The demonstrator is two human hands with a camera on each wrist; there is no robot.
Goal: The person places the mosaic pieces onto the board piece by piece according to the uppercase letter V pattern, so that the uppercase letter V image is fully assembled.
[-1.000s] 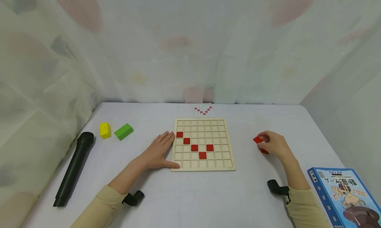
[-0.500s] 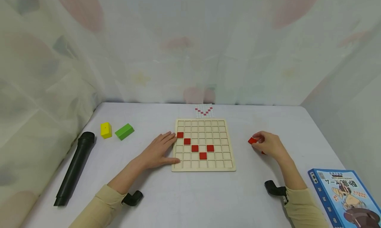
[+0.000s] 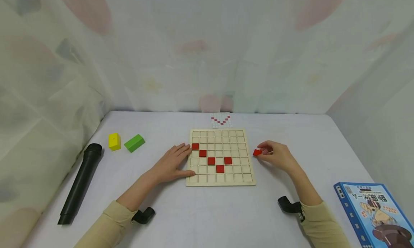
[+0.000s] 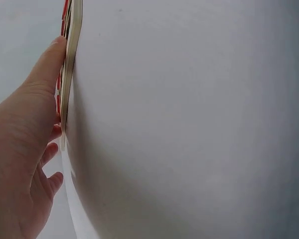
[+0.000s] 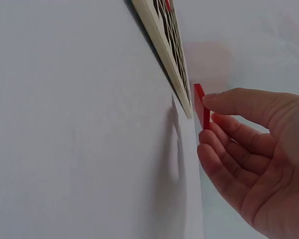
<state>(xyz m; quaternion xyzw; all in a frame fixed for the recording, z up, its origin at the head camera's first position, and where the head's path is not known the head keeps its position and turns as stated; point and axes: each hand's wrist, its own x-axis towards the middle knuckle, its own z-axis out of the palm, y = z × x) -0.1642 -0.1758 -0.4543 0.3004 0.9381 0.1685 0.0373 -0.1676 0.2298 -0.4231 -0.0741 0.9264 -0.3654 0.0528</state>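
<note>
A square wooden grid board [image 3: 221, 184] lies mid-table, with several red tiles [image 3: 220, 169] set in its cells in a slanting, partial V. My left hand [image 3: 173, 164] rests along the board's left side, fingers straight and spread, thumb over the lower left corner. Just off the board's right edge, my right hand [image 3: 279, 157] pinches another red square tile [image 3: 257, 152]. In the right wrist view this thin red tile [image 5: 202, 107] stands tilted between thumb and fingers, close to the board's edge [image 5: 162, 50].
Behind the board lies a small pattern card [image 3: 221, 120] showing a red V on a grid. To the left are a yellow block [image 3: 114, 142], a green block [image 3: 134, 143] and a long black tube [image 3: 80, 185]. A blue book [image 3: 375, 212] lies at the right front.
My right hand has moved left towards the board, carrying the pinched red tile. Another red tile earlier visible under that hand is now out of sight. My left hand has stayed put.
</note>
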